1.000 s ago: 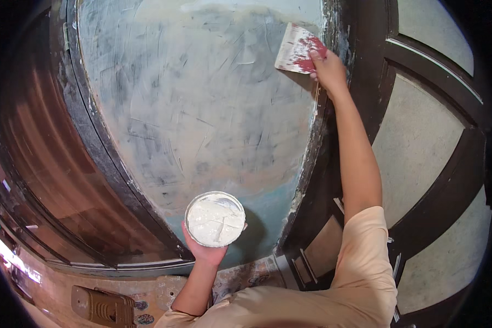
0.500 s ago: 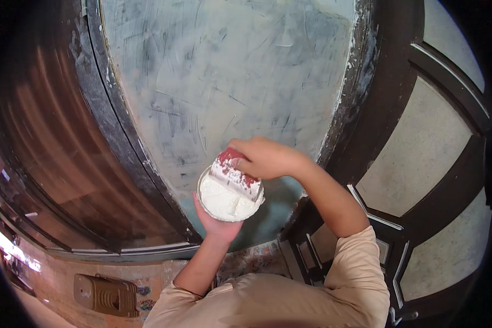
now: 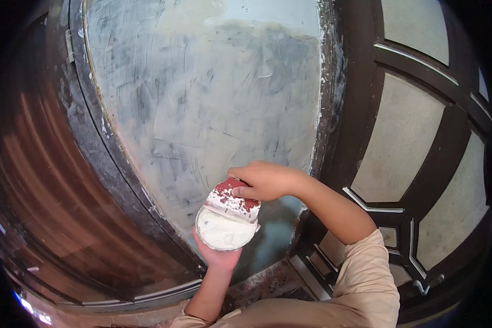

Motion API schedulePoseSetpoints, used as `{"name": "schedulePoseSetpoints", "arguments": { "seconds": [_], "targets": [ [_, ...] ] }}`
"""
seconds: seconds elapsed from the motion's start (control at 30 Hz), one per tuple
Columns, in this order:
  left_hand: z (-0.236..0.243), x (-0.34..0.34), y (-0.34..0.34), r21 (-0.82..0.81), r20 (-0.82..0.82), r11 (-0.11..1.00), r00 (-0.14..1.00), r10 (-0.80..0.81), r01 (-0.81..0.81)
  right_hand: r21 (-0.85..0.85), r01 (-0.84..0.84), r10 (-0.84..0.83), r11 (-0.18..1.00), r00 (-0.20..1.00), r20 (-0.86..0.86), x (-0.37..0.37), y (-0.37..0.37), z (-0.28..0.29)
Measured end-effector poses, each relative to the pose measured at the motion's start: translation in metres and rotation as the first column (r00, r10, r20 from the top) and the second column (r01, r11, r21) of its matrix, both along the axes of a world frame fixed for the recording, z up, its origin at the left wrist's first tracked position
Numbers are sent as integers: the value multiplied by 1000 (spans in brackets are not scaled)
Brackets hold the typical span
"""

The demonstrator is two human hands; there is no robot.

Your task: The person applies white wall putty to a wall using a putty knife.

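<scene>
Head view: streaked wall [image 3: 213, 98] beside a dark panelled door [image 3: 402, 142]; right fingers [image 3: 245, 192] grip a red scraper [image 3: 227, 195], left fingers [image 3: 197, 238] a tub [image 3: 226, 250].

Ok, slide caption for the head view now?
Left hand holding a bowl of white paste, right hand a scraper at the bowl, before a patchy wall.

So the wall [image 3: 240, 98] is pretty patchy, grey-blue with streaks all over, paler up top. Scuffed dark trim [image 3: 331, 82] on both sides. Brown curtain-looking folds [image 3: 44, 180] off left, dark woodwork [image 3: 443, 156] with pale panels [image 3: 402, 136] on the right. Bright light [image 3: 31, 310] low left.
</scene>
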State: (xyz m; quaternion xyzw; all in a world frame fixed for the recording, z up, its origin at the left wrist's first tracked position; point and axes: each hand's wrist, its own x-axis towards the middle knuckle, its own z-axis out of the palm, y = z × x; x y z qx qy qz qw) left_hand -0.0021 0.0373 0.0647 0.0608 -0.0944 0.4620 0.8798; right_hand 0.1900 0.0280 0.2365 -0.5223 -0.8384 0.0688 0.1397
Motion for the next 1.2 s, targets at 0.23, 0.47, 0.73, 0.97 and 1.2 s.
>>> {"name": "schedulePoseSetpoints", "arguments": {
  "seconds": [0.23,0.47,0.73,0.97,1.2],
  "targets": [
    [18,1,6,148,-11,989,1000,24,-23,-17,1,-6,1000,952,-305,51,-25,4],
    [20,42,-3,179,-40,983,998,46,-38,305,155,-63,940,954,-292,147,-14,90],
    [-5,95,-8,119,-51,987,992,114,-107,304,435,-172,848,767,-618,230,41,177],
    [-17,121,-13,92,-15,994,998,69,-67,355,456,-207,816,805,-556,265,-1,194],
    [-12,137,-17,130,-45,991,998,39,-33,434,300,-29,850,848,-529,229,61,172]
  ]
}}
